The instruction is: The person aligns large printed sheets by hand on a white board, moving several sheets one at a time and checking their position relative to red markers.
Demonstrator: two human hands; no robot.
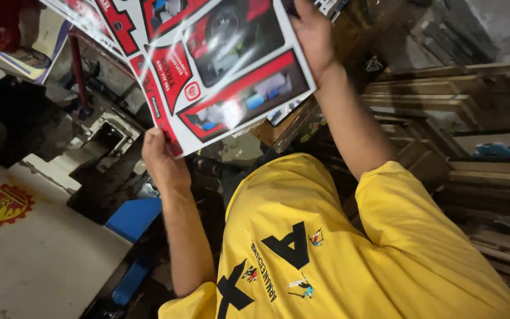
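Glossy printed sheet [208,65], 1, w/ 2 hands

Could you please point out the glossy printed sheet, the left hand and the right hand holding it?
glossy printed sheet [208,65]: head view, on its red and white printed face.
left hand [162,160]: head view, middle of the hand at the sheet's lower edge.
right hand [313,32]: head view, middle of the hand at the sheet's right edge.

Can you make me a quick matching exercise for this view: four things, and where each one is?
Things:
1. left hand
2. right hand
3. yellow shirt
4. wooden boards

Places:
A. far right of the picture
B. gripping the printed sheet's lower corner
C. bottom centre
D. gripping the sheet's upper right edge

Pairs: 1-B, 2-D, 3-C, 4-A
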